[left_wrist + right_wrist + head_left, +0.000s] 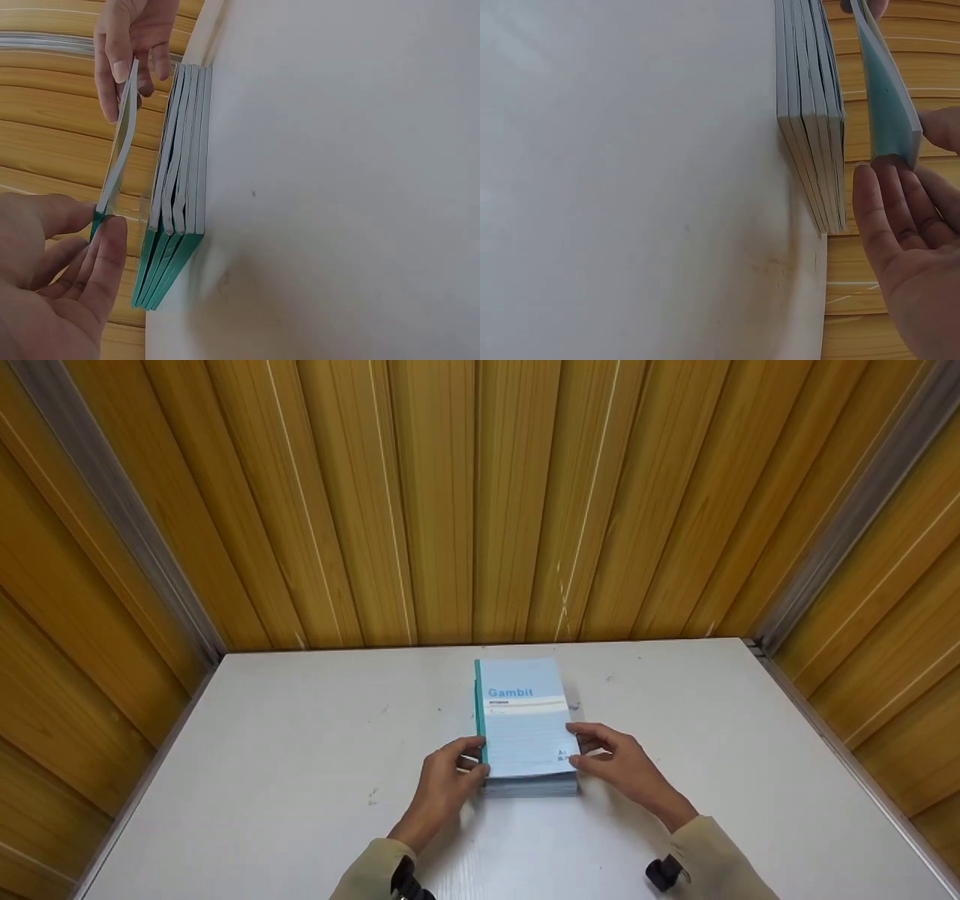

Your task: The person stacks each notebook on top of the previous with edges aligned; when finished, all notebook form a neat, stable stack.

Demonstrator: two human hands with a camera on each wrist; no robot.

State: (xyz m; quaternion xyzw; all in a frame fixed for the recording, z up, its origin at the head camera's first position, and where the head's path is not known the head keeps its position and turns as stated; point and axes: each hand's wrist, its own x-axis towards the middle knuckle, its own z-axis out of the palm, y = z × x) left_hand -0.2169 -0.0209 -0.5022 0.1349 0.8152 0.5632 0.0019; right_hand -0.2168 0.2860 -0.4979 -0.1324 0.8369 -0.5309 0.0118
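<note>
A pale blue notebook [525,739] with a green spine and "Gambit" on its cover is held just above a stack of similar notebooks [531,789]. My left hand [442,787] pinches it by the spine side near the front corner, thumb on top and fingers below. At the opposite edge my right hand [626,769] holds it between thumb and fingertips. Both wrist views show a gap between this notebook [124,146] and the pile [184,150]. The held notebook [889,97] bows slightly. Green spines of the stacked ones face my left hand.
The stack stands on a white table [315,735] with small dark marks. Wood-patterned panels [442,510] rise behind the table and along both sides. Black straps with devices [664,874] sit at the wrists.
</note>
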